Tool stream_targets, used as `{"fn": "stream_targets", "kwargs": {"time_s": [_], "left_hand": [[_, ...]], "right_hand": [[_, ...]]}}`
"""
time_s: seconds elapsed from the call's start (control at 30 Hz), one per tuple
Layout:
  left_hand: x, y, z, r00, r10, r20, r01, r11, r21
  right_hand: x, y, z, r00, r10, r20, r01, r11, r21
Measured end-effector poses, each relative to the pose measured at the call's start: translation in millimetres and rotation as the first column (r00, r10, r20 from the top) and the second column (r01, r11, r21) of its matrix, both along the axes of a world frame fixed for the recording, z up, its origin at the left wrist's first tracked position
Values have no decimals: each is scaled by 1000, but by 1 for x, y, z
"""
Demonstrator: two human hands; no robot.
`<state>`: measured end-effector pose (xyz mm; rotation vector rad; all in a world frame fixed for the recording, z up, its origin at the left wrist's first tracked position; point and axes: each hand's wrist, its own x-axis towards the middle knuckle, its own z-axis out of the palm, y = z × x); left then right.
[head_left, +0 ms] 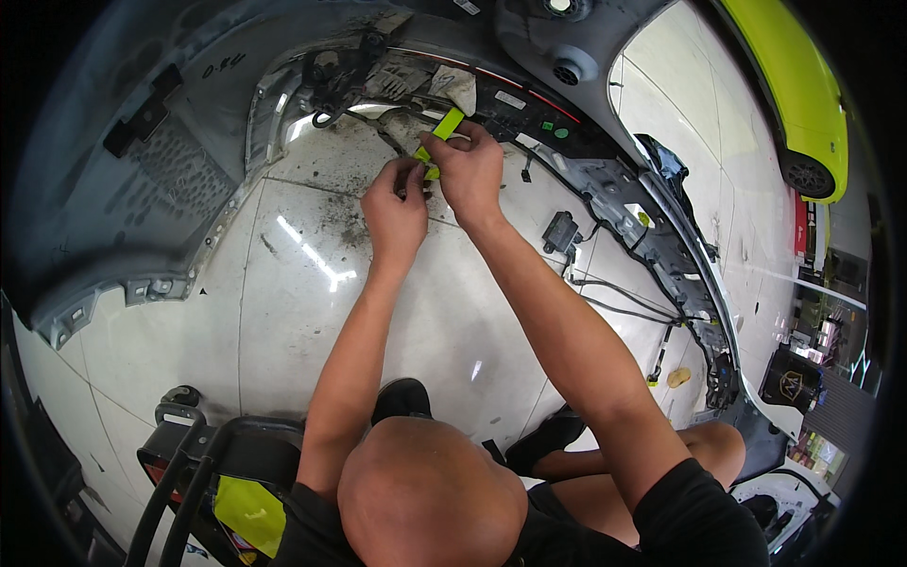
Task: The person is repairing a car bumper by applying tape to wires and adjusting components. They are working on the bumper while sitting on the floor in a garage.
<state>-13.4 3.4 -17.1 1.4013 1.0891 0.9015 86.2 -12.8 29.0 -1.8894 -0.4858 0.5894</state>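
Observation:
My right hand (470,168) has its thumb and fingers pinched on a bright yellow-green strip (446,123), which slants up and to the right toward the bumper's upper rail. My left hand (397,203) is just below and left of it, fingers curled at the strip's lower end. A large car bumper (161,217) lies on the floor around my hands, its inner side showing black brackets (345,80), a black trim rail (515,109) and wiring. A black module (560,230) with cables sits on the floor to the right of my right hand.
White tiled floor (283,359) has dirt specks beneath my hands. A wheeled black seat or cart (179,439) with yellow-green material is at lower left. A beige sponge-like piece (679,377) lies to the right. A yellow-green car (812,85) stands at upper right, near a black box (789,383).

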Motion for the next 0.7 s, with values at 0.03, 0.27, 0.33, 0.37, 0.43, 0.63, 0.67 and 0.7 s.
{"fn": "stream_targets", "kwargs": {"time_s": [0.03, 0.27, 0.33, 0.37, 0.43, 0.63, 0.67, 0.7], "left_hand": [[-1, -2, -5, 1000, 19, -4, -18, 999, 44], [-4, -7, -6, 989, 35, 145, -28, 998, -50], [-6, -4, -2, 978, 34, 205, -6, 991, -135], [-5, -3, 0, 972, 31, 233, 10, 985, -171], [-7, -1, 0, 970, 28, 240, 23, 978, -208], [-8, -1, -8, 976, -1, 218, 74, 941, -330], [-4, -5, -12, 967, 20, 252, 72, 934, -350], [-3, -7, -17, 959, 46, 281, 64, 926, -372]], "right_hand": [[-1, 1, 2, 1000, 7, -4, -7, 1000, -4], [-2, 8, -1, 999, 22, 49, -22, 1000, -4], [-1, 12, -2, 996, 42, 74, -42, 999, 8], [-1, 12, -3, 995, 50, 88, -51, 999, 13], [-3, 13, 1, 993, 89, 81, -85, 995, -45], [-22, -3, 11, 997, 0, -71, 5, 998, 68], [-25, -8, 10, 996, -31, -83, 37, 996, 76], [-32, -13, 13, 1000, -3, 1, 3, 998, 65]]}}
